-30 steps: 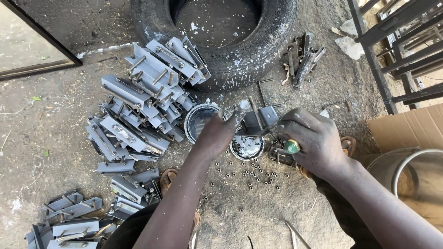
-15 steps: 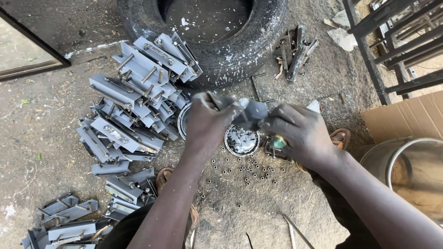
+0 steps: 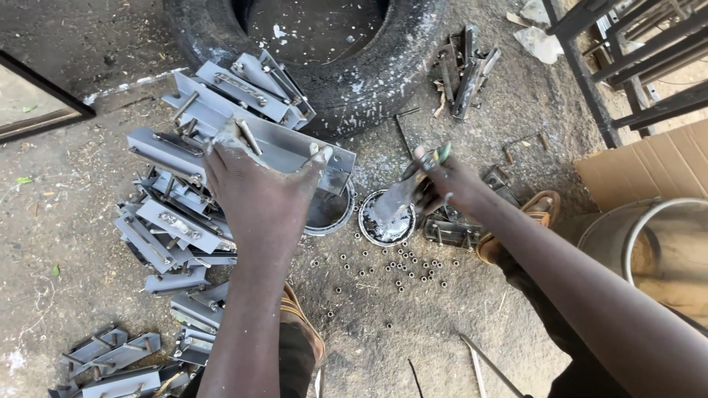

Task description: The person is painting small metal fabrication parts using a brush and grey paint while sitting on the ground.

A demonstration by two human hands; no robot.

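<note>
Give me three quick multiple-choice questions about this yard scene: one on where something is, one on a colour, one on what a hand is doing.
1. Where do the small loose nuts lie?
A. inside the tyre
B. on the ground below the small round tin
C. on the cardboard

2. What colour is the stack of metal brackets?
A. grey
B. red
C. yellow

3. What is the left hand doing?
A. resting flat on the ground
B. hanging empty
C. gripping a long grey bracket

Answers:
1 B, they are scattered on the dirt just below the tin.
2 A, all look grey.
3 C, its fingers wrap the lifted bracket.
</note>
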